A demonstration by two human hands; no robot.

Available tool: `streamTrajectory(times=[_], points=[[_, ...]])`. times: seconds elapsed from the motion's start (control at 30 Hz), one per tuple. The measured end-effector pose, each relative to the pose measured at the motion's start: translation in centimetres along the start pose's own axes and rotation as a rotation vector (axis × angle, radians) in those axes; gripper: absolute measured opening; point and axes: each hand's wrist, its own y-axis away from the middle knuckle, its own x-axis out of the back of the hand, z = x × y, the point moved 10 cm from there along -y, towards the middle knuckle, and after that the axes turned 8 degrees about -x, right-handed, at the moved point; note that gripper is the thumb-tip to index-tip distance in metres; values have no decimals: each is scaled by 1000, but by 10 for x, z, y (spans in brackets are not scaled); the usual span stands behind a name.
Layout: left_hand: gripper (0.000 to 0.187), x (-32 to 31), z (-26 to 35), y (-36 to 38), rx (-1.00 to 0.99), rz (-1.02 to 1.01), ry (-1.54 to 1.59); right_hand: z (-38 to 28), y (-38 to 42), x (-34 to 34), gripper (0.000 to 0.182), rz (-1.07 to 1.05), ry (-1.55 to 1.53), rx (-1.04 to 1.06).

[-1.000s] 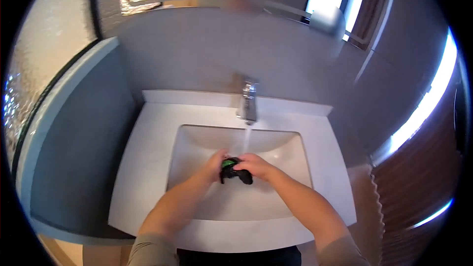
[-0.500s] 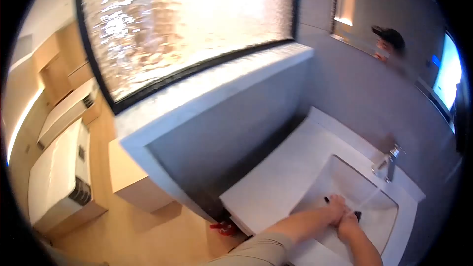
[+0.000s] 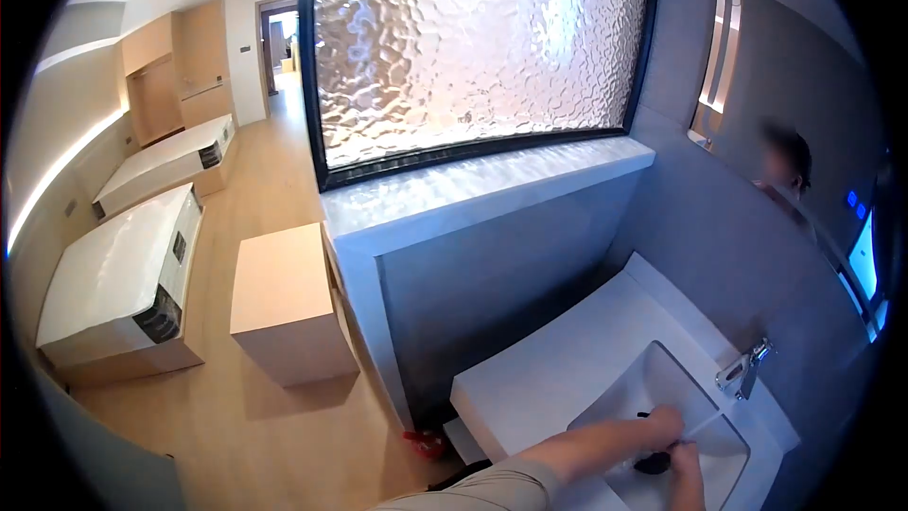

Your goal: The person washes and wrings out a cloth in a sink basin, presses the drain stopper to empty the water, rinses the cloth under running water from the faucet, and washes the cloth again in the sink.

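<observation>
My left hand (image 3: 666,424) reaches over the white sink (image 3: 619,397), fingers closed, with a small dark piece showing beside it. Just below, my right hand (image 3: 684,457) is closed too, close against the left. A dark item (image 3: 653,463) hangs or lies under the two hands; its shape and how it is gripped are unclear. From the silver faucet (image 3: 747,371) a thin stream of water runs down toward my hands.
White countertop (image 3: 539,369) surrounds the sink. A low wall with a pale ledge (image 3: 492,194) and textured glass stands ahead. At the left are a wooden box cabinet (image 3: 284,284) and two beds. A mirror at the right reflects a person. Something red (image 3: 425,444) is beside the counter.
The view has shifted, showing more of the room at the left. My hands, earlier pressed together, are now slightly apart, and more of the dark item shows beneath them.
</observation>
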Motion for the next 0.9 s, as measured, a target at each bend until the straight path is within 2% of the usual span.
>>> streamTrajectory(times=[0.03, 0.07, 0.1, 0.13, 0.17, 0.2, 0.23, 0.27, 0.33, 0.37, 0.43, 0.47, 0.53, 0.6, 0.63, 0.7, 0.77, 0.83, 0.9], points=[[29, 13, 5, 2, 10, 1, -8, -13, 21, 8, 28, -12, -197, -128], [29, 14, 7, 4, 76, -163, 65, -19, 38, 10, 27, -24, -394, -258], [29, 9, 8, 9, 140, -326, 137, -28, 48, 10, 27, -32, -397, -249], [29, 12, 8, 8, 144, -325, 128, -34, 56, 19, 25, 43, -558, -221], [30, 8, 12, 7, 169, -335, 329, -35, 60, 28, 22, 121, -720, -192], [31, 1, 17, 5, 193, -344, 530, -33, 58, 29, 22, 119, -726, -188], [30, -40, 10, -14, 196, -274, 677, -35, 51, 30, 22, 58, -801, -93], [30, -39, 13, -12, 196, -275, 673, -38, 47, 31, 22, -4, -872, 5], [42, -20, 22, -4, 195, -176, 988, -4, 22, 31, 21, -71, -973, -60], [42, -1, 29, 6, 204, -176, 988, 12, 15, 23, 21, -135, -1065, -135], [62, 34, 38, 30, 333, -147, 1214, 16, 18, 27, 21, -84, -1092, -146], [62, 24, 36, 29, 347, -145, 1219, 14, 24, 33, 21, -25, -1116, -149], [75, 38, 31, 24, 309, 7, 1155, -2, 37, 30, 23, -70, -1128, -107], [69, 38, 26, 25, 334, 56, 1164, -8, 32, 42, 26, -59, -1185, 27], [66, 30, 22, 17, 282, 100, 1135, -17, 38, 39, 27, -163, -1192, 31], [63, 8, 12, 5, 231, 137, 1114, -34, 49, 34, 28, -157, -1168, 68], [53, 10, 13, -5, -1, 248, 847, -46, 56, 30, 29, -139, -1149, 100], [52, -14, 5, -6, 139, 65, 941, -46, 53, 30, 39, -62, -1035, 195], [59, 20, 15, -1, 4, 26, 720, -39, 47, 16, 42, -146, -1036, 130]])
